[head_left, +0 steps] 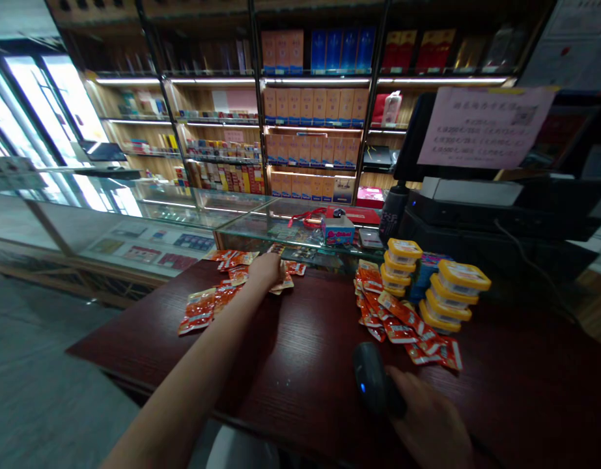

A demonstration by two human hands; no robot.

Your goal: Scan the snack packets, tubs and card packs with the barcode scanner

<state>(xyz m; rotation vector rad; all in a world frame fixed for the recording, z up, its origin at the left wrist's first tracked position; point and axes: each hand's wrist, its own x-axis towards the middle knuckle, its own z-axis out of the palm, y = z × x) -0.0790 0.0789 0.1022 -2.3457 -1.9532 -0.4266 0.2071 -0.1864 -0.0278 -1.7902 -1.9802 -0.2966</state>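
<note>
My left hand (pixel 265 268) reaches across the dark wooden counter, fingers curled onto an orange-red snack packet (pixel 283 283) among several others. How the fingertips grip it is hidden behind the back of the hand. Nearer on that side lies another snack packet (pixel 198 312). At the lower right, my right hand (pixel 430 413) is wrapped around the handle of a black barcode scanner (pixel 371 378) with a small blue light. Beyond the scanner, a heap of similar snack packets (pixel 398 319) lies beside stacked yellow-lidded tubs (pixel 449 296).
A second tub stack (pixel 398 266) stands left of the first. Behind are a small blue-pink box (pixel 338 231), a glass display case (pixel 261 225) and a monitor with a pink notice (pixel 486 127). Lit shelves of boxes (pixel 312 104) line the wall. A white object (pixel 241 449) shows below the counter's front edge.
</note>
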